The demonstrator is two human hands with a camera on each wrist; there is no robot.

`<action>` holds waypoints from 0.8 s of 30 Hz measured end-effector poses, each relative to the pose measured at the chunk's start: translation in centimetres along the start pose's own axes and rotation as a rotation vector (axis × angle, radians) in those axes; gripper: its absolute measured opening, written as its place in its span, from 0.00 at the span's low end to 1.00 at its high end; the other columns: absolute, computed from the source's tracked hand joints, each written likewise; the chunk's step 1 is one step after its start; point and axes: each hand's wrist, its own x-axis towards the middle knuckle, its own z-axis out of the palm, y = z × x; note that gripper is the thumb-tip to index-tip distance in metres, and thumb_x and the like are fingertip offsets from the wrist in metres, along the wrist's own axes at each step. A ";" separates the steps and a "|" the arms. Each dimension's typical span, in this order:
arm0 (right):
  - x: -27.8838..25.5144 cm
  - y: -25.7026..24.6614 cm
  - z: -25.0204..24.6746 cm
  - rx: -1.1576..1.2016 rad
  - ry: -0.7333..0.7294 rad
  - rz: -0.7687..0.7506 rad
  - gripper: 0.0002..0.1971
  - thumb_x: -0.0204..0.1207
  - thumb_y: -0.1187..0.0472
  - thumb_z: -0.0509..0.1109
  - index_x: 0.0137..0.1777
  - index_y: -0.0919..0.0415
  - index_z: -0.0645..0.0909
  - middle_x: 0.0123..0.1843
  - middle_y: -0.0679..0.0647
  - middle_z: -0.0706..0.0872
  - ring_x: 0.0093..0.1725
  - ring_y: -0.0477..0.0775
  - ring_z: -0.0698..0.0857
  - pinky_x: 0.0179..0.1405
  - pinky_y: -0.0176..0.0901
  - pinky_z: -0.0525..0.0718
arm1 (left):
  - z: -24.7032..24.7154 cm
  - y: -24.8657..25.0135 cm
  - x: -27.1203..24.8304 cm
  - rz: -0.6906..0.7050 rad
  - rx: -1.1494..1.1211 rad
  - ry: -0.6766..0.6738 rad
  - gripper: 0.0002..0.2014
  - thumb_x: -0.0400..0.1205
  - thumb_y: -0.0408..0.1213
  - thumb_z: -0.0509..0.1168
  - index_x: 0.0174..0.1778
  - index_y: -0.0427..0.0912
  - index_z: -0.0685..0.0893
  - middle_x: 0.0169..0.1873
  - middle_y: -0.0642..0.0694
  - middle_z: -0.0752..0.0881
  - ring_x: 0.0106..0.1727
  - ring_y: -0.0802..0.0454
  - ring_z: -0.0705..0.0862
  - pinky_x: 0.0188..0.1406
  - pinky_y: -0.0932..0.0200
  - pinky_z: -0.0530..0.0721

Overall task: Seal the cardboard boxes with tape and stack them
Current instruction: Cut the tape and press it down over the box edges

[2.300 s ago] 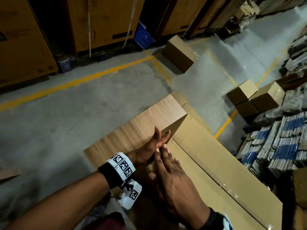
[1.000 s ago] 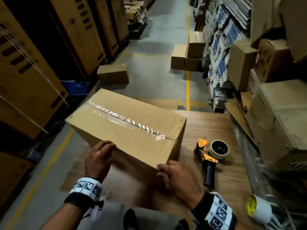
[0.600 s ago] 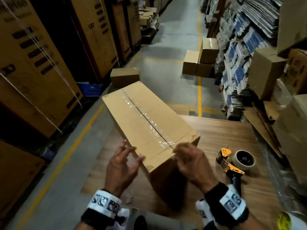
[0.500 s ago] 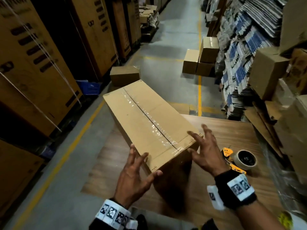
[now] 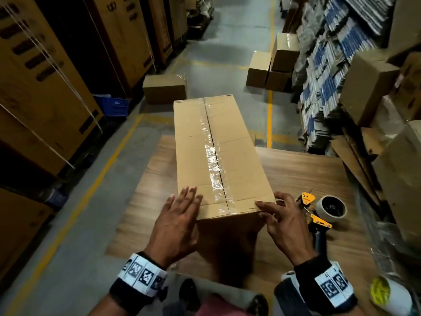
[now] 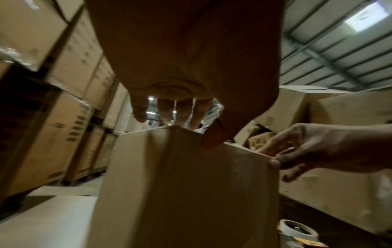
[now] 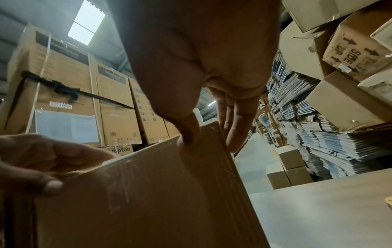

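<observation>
On box (image 5: 218,156), both hands flat.

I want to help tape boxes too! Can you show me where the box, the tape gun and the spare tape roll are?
box (image 5: 198,142): head view, on its top face, left of the taped seam.
tape gun (image 5: 319,221): head view, on its yellow frame.
tape roll (image 5: 401,299): head view, on its white side.

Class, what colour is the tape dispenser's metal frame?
Yellow-orange; the tape dispenser shows best in the head view.
</observation>
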 end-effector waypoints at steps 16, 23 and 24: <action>-2.3 9.5 -2.8 0.169 0.055 0.198 0.20 0.80 0.52 0.78 0.71 0.47 0.86 0.66 0.46 0.87 0.59 0.43 0.88 0.54 0.51 0.91 | 4.3 7.6 3.4 0.109 0.208 -0.090 0.36 0.78 0.41 0.53 0.85 0.36 0.74 0.86 0.37 0.70 0.86 0.40 0.70 0.82 0.34 0.60; -4.1 21.1 -0.9 -0.087 -0.032 0.692 0.35 0.74 0.41 0.79 0.73 0.62 0.76 0.70 0.67 0.80 0.73 0.71 0.75 0.74 0.59 0.74 | 5.1 9.0 4.7 0.030 0.192 -0.170 0.44 0.72 0.48 0.49 0.90 0.43 0.67 0.88 0.42 0.66 0.88 0.46 0.66 0.85 0.36 0.57; -4.1 22.1 -0.7 -0.034 -0.022 0.767 0.33 0.71 0.38 0.80 0.68 0.60 0.80 0.68 0.64 0.83 0.70 0.70 0.78 0.71 0.57 0.78 | 5.0 9.0 4.8 0.031 0.194 -0.161 0.44 0.71 0.48 0.49 0.89 0.44 0.68 0.88 0.42 0.66 0.88 0.46 0.67 0.84 0.36 0.58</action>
